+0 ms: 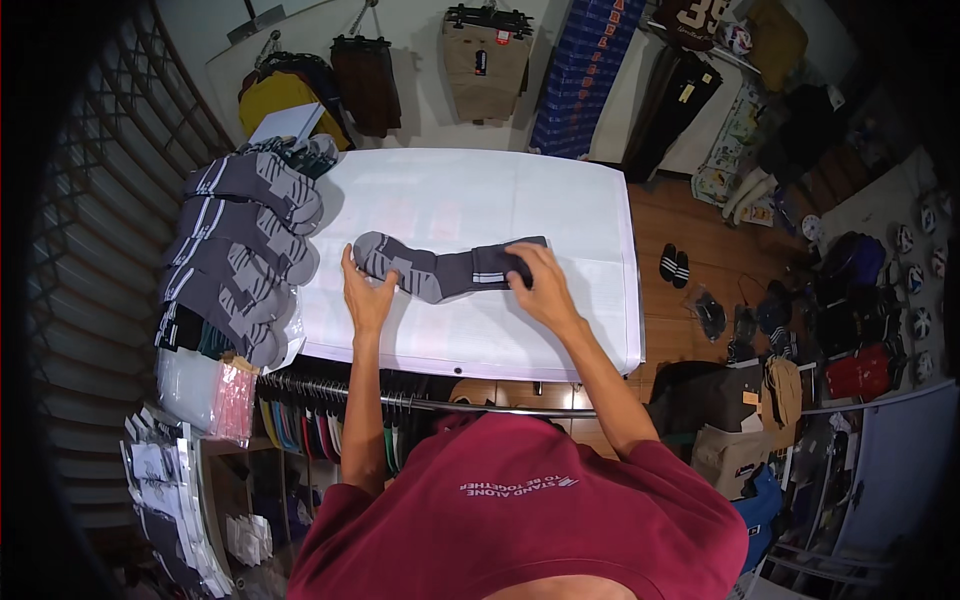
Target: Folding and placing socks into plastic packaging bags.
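A dark grey sock (pixel 452 275) with a light grey toe and heel and white stripes near its cuff lies lengthwise on the white tabletop (pixel 470 340). Its toe is on the left and its cuff on the right. My left hand (pixel 368 300) grips the toe end, with the thumb on top and the fingers along the outer edge. At the cuff, my right hand (pixel 545 290) has its fingers bent over the fabric beside the stripes. A darker patch under those fingers is partly hidden, and I cannot tell whether it is a fold.
Stacked grey socks (pixel 225 240) in several overlapping layers line the table's left end. Clear plastic packs (pixel 205 395) sit below them. A metal rail with hanging clothes (pixel 300 430) runs along the near edge. Black slides (pixel 674 266) lie on the wooden floor to the right.
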Available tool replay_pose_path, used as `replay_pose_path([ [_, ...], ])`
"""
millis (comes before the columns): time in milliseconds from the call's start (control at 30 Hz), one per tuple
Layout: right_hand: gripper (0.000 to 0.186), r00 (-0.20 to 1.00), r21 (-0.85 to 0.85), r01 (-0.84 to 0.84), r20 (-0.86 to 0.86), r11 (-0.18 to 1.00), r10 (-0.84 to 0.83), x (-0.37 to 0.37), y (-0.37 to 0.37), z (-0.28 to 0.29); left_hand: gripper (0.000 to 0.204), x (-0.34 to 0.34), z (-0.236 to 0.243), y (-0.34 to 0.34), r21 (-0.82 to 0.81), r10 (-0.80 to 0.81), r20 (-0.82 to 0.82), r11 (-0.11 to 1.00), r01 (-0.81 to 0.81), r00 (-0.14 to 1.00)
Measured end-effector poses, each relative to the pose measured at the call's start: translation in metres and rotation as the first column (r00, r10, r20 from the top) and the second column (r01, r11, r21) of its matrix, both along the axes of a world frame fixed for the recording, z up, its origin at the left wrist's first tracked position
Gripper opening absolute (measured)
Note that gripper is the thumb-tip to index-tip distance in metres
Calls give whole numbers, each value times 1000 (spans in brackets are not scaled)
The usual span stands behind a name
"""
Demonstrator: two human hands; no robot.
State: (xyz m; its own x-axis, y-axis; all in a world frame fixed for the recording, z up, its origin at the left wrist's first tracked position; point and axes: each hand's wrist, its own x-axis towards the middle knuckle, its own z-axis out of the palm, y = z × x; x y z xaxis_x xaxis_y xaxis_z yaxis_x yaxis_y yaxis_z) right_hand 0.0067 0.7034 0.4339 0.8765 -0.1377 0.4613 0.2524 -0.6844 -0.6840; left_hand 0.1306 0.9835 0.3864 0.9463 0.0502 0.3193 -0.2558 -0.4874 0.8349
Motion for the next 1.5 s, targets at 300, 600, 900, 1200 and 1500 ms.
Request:
replay_pose_path([
  [300,38,991,-305,53,-101,951,-87,-9,-33,-41,89,-7,19,-19,-151,36,-9,988,-37,999],
  [600,50,993,-178,61,-88,982,-78,-7,-33,-42,60,-56,59,-106,-207,-205,286,940,269,936],
  [900,52,996,-310,-14,-92,951,-16,-13,-36,-40,41,-82,26,-115,284,-550,176,822,493,817],
  [1200,49,992,-248,-28,-128,968,-4,-3,-36,-38,36,-109,25,-42,199,-333,132,932,304,934],
  [1500,49,994,-197,-89,51,976,101,-8,55,-8,25,-271,-9,94,70,473,22,878,-473,881],
])
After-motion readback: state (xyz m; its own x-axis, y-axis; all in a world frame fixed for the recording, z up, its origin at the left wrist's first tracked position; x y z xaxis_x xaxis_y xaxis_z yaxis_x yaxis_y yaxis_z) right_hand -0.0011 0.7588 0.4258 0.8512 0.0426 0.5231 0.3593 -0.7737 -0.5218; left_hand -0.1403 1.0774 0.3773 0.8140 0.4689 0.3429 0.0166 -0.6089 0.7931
